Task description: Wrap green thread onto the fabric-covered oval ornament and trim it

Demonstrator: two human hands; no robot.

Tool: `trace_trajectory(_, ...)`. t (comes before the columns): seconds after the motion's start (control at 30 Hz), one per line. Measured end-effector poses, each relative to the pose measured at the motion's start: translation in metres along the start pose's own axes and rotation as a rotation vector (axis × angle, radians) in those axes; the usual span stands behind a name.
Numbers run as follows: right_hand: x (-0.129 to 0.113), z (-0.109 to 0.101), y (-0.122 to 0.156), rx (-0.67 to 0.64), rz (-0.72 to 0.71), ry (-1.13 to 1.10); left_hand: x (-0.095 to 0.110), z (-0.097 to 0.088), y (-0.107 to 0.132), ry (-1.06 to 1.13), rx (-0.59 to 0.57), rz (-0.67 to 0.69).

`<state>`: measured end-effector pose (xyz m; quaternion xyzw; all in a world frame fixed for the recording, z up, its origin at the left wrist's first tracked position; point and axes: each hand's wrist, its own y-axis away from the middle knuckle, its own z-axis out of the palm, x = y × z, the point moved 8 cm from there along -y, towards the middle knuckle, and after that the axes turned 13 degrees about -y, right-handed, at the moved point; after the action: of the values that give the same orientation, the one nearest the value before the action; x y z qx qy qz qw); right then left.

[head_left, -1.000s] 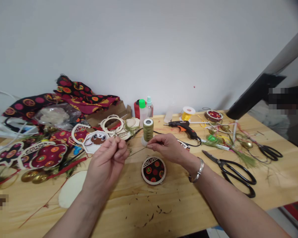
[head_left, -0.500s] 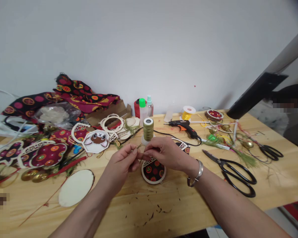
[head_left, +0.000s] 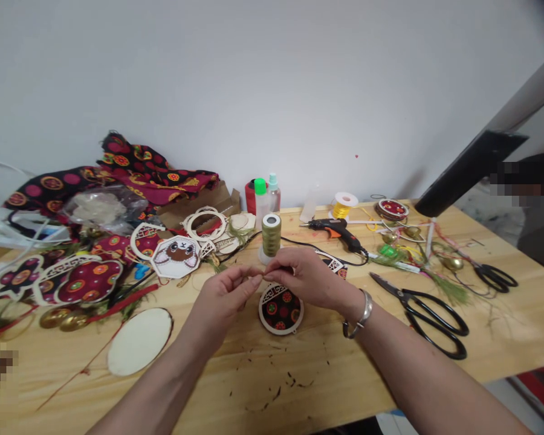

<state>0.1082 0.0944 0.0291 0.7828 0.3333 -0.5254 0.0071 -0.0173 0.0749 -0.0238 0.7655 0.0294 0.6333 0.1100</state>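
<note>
Left hand (head_left: 226,299) and right hand (head_left: 306,279) meet fingertip to fingertip at frame centre. Each is closed in a thumb-and-forefinger pinch on what looks like a thin thread (head_left: 262,277), too fine to trace. The pinch sits just above a round ornament (head_left: 281,309) lying flat on the table (head_left: 326,386), and an olive spool (head_left: 271,235) stands upright just behind. The step in hand seems to be fine work on the thread, knotting or twisting. A next move would call for a steady pinch and even tension. Scissors (head_left: 430,317) lie to the right, with a glue gun (head_left: 338,229) beyond.
</note>
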Motion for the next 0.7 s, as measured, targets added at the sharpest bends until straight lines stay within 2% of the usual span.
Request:
trace_trajectory(0.23,-0.002,-0.002,0.0,-0.001,0.014,-0.026,0.006,-0.003,0.003,-0.089,0.047,-0.025)
trace_trajectory(0.53,-0.002,-0.004,-0.001,0.007,0.019,-0.053,-0.004,0.0,0.002,-0.056,0.0,-0.118)
trace_trajectory(0.7,0.001,-0.01,-0.001,0.06,0.029,-0.071,-0.006,0.0,0.003,-0.045,-0.005,-0.139)
